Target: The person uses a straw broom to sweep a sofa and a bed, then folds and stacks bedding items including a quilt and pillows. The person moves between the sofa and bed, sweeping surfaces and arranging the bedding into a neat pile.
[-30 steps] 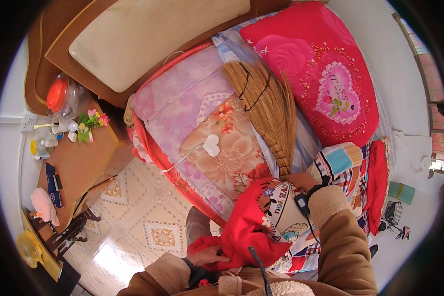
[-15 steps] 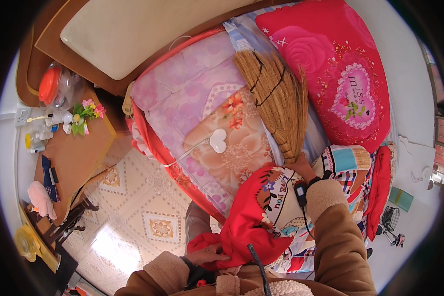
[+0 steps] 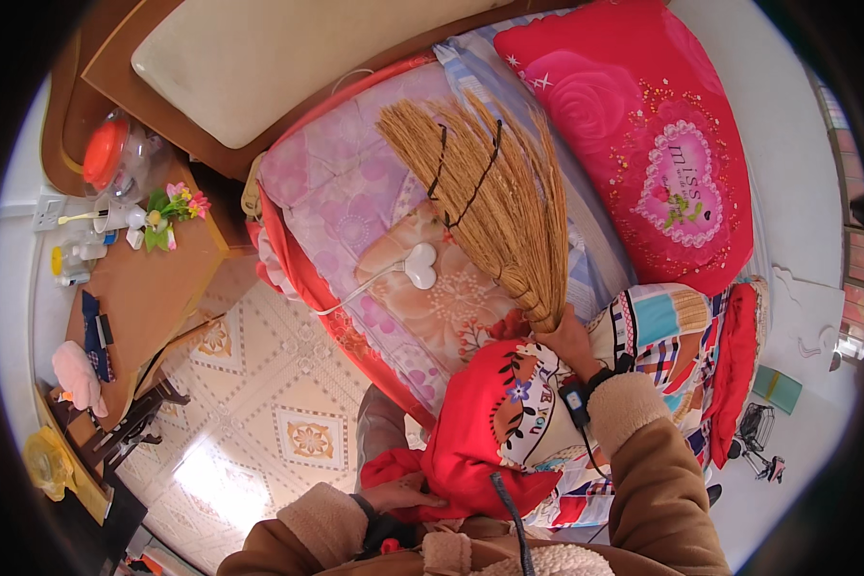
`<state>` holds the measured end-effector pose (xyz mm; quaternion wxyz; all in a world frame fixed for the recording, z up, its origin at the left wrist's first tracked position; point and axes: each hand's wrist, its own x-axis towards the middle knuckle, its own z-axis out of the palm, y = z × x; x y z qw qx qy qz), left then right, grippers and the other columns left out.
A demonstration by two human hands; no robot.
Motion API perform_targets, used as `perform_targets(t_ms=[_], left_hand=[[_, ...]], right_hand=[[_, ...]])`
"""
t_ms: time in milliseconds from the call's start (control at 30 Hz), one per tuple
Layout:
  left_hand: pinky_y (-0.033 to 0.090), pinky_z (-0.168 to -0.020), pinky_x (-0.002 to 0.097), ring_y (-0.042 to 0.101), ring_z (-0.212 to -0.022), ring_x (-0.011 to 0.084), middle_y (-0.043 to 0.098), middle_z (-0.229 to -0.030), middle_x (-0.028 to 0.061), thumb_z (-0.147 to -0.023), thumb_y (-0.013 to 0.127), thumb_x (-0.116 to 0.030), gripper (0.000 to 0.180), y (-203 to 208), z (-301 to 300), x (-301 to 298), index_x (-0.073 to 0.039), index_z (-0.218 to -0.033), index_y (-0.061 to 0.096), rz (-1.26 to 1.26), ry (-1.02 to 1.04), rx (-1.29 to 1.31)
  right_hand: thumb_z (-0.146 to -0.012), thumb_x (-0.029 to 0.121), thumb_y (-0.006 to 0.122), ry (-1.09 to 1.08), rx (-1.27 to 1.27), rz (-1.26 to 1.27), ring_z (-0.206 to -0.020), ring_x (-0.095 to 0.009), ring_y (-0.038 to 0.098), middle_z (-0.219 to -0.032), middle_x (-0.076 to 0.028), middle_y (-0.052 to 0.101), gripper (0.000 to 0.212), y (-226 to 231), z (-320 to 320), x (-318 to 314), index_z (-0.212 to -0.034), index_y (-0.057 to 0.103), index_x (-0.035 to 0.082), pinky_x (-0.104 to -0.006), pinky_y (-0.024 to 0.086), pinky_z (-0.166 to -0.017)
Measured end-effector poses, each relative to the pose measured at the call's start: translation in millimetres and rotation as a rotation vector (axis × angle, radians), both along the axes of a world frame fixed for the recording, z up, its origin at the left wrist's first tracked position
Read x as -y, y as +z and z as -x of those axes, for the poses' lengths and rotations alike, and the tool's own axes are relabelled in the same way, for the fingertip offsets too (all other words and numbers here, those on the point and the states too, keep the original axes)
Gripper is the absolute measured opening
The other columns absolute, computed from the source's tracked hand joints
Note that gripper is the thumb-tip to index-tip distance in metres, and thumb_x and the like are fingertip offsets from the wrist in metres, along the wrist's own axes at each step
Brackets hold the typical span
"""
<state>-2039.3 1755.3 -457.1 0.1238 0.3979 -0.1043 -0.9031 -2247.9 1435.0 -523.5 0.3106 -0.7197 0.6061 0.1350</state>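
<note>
Fan-shaped straw broom (image 3: 494,206) in right hand (image 3: 568,343).
Fingers curled round its narrow neck; left hand (image 3: 398,493) lay on rumpled red cloth (image 3: 470,470), its grip unclear.

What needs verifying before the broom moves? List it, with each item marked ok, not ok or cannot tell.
1. Right hand on the broom: ok, wrapped around its narrow end.
2. Left hand on the red fabric: ok, touching it; whether it grips, cannot tell.
3. White heart-shaped piece clear of the broom: ok, it lies apart, to the left of the bristles.
4. Bristles clear of the red pillow: cannot tell, the tips come close to its edge.
5. Patterned bedding flat beside the right hand: not ok, it is bunched up.
</note>
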Motion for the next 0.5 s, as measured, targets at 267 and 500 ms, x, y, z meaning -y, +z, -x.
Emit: perform_targets(t_ms=[267, 500], left_hand=[[0.037, -0.092, 0.0264, 0.048, -0.107, 0.0129, 0.055, -0.116, 0.0038, -0.073, 0.069, -0.012, 0.052, -16, 20, -18, -0.002, -0.120, 0.047, 0.135, 0.203, -0.027], [0.037, -0.093, 0.0263, 0.049, -0.106, 0.0126, 0.055, -0.115, 0.0027, -0.074, 0.068, -0.008, 0.051, -4, 21, -10, -0.003, -0.120, 0.047, 0.111, 0.195, -0.030]], right_hand=[[-0.059, 0.030, 0.073, 0.021, 0.281, 0.199, -0.084, -0.040, 0.057, -0.087, -0.024, 0.059, 0.073, 84, -24, 12, -0.114, 0.036, 0.000, -0.0421, 0.046, -0.070], [-0.060, 0.013, 0.073, -0.146, 0.862, 0.242, -0.096, -0.019, 0.053, -0.104, -0.012, 0.054, 0.069, 190, -63, 50, -0.117, 0.036, -0.001, -0.0300, 0.042, -0.083]])
